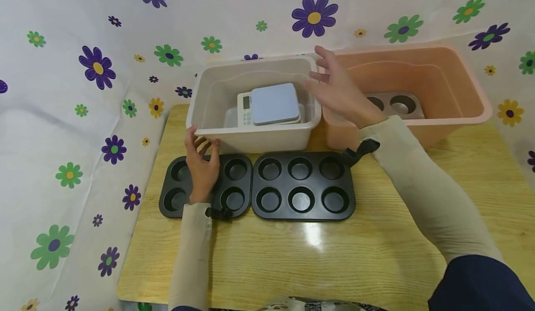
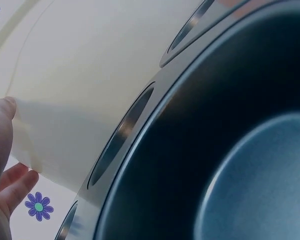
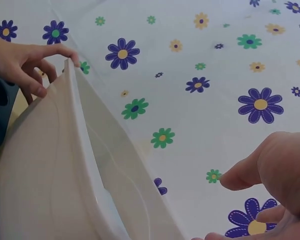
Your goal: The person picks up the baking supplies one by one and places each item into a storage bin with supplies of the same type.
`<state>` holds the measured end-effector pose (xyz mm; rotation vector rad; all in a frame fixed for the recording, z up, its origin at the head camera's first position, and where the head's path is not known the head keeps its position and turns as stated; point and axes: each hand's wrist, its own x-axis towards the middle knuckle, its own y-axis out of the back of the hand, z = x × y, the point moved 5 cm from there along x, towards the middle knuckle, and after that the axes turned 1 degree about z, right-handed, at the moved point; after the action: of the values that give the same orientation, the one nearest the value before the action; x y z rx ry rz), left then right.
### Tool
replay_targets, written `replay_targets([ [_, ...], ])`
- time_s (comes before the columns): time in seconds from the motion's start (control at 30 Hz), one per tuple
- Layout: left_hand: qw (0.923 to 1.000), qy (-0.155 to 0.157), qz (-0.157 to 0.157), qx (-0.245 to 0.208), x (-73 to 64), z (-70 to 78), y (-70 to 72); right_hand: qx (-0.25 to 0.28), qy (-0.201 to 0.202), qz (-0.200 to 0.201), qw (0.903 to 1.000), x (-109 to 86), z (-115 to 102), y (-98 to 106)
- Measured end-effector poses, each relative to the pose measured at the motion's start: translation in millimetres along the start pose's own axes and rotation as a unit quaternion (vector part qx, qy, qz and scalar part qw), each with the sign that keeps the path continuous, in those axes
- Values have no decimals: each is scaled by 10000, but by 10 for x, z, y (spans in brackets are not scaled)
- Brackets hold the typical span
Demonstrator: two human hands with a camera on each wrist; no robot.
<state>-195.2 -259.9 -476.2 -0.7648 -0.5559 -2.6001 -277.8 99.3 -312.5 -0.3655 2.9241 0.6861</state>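
Where a smooth white sheet (image 1: 117,46), printed with purple, green and yellow flowers, forms the backdrop, a wood-grained worktop (image 1: 267,260) extends across the foreground. On its right stands a peach bin (image 1: 443,83), smooth-walled and flared toward the rim. Beside it is a white bin (image 1: 267,140), likewise a rounded oblong with a glossy lip. In front of the latter, two dark muffin pans, left (image 1: 234,183) and right (image 1: 285,184), lie edge to edge, their wells round. A paler metal pan (image 1: 403,103), partly hidden, lies inside the peach bin. The right hand (image 1: 340,90), fingers spread, is at the white bin's right end; contact cannot be told. The left hand (image 1: 202,167) grips its near left corner, thumb against the outer wall. Within rests a flat scale (image 1: 275,104) with a pale-blue square platform.
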Motion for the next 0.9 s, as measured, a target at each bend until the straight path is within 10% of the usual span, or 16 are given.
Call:
replay_targets([
  [0.37,9996,99,-107,233,-9,250,21,245,428,340,9982,-349,145,339],
  [0.9,9929,-23,-828,855,-84,186,217,669,472,906,9925,-618,574,890],
])
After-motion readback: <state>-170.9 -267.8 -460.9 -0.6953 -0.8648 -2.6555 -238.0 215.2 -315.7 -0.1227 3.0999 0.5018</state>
